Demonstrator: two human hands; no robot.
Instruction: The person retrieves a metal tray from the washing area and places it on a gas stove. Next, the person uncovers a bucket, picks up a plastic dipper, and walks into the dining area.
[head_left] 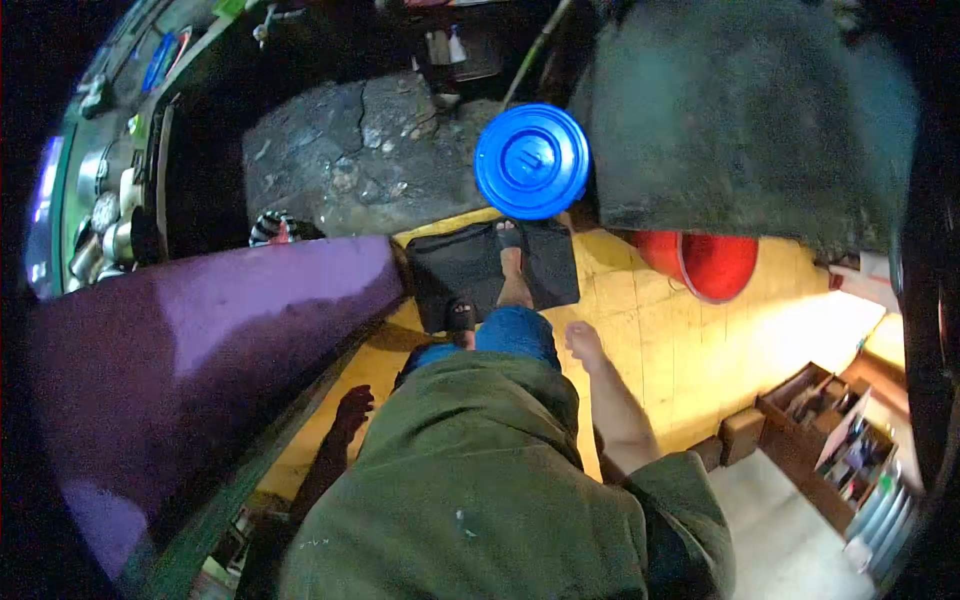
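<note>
My left hand (pixel 355 408) hangs in shadow beside my hip, near the purple wall surface (pixel 280 290). Its fingers look loosely apart, with nothing visible in them. On the other side, my right hand (pixel 583 345) hangs over the yellow tiled floor (pixel 640 340), its fingers curled in and no object showing. Neither hand touches anything that I can see. Ahead of my feet is a round blue lid (pixel 532 160); whatever is below it is hidden. One sandalled foot (pixel 509 240) is forward on a black mat (pixel 450 265).
A red tub (pixel 720 268) sits at the right, partly under a large dark greenish surface (pixel 750 130). Rough wet-looking ground (pixel 350 150) lies beyond the mat. Metal pots (pixel 115 240) stand at the left. Open wooden drawers (pixel 815 395) hold small items at the lower right.
</note>
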